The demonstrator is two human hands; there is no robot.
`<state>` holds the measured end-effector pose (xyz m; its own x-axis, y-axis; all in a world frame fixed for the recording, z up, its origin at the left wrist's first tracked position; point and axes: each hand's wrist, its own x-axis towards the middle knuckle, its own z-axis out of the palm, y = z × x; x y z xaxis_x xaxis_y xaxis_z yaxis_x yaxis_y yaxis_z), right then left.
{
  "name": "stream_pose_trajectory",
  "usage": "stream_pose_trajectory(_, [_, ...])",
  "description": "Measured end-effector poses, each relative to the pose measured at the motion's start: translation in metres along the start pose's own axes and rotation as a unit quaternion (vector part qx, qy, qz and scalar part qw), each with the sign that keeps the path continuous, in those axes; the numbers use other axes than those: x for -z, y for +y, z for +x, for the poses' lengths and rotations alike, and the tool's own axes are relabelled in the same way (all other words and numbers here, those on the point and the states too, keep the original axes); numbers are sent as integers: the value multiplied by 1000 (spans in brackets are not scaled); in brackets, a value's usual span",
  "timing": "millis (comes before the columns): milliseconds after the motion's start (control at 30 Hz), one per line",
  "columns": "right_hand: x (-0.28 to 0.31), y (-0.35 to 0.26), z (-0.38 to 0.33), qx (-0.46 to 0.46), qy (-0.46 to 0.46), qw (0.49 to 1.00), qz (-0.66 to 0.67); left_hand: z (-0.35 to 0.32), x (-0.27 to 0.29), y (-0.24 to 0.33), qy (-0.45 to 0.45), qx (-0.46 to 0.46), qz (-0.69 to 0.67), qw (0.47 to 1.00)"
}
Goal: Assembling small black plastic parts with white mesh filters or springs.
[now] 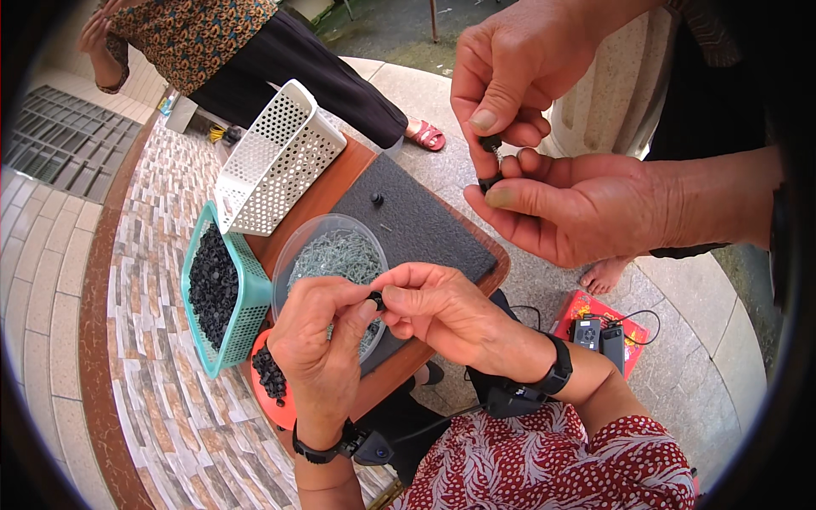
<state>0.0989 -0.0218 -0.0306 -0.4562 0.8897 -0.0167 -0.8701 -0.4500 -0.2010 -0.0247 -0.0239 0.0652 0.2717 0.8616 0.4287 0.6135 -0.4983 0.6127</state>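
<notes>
In front of me, over the near side of a round clear tub of small silvery metal pieces that look like springs, my two hands meet. A small round black plastic part sits between their fingertips. My left hand pinches it with thumb and forefinger. From the other side, my right hand is closed on the same part, its fingers curled. Much of the part is hidden by the fingertips. On the dark grey mat beyond the tub stands another small black part.
A teal basket of black parts and an orange dish with more stand at left. A white perforated basket leans behind. Another person's hands hold black parts with a spring, upper right. A red box carries black devices.
</notes>
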Motion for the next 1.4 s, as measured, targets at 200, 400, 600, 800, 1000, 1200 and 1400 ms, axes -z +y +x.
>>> stream_pose_trajectory(200, [1,1,0,3,4,1000,-1,2,-2,1,-14,-14,9,1000])
stream_pose_trajectory(400, [-6,-1,-5,21,42,998,-45,-1,-2,-6,-3,6,-16,1000])
stream_pose_trajectory(600, [-5,2,-5,49,54,995,-65,-3,-4,-7,4,7,-18,1000])
stream_pose_trajectory(800, [-5,6,-5,61,71,992,-83,-6,-5,-5,-8,-22,25,999])
stream_pose_trajectory(1000, [-10,8,-7,97,111,981,-124,-8,-7,-10,4,-44,35,998])
stream_pose_trajectory(1200, [-15,11,-11,120,130,976,-127,-13,-6,-8,3,-9,31,999])
stream_pose_trajectory(1400, [-13,17,-11,139,111,973,-147,-19,-4,-11,18,14,-12,1000])
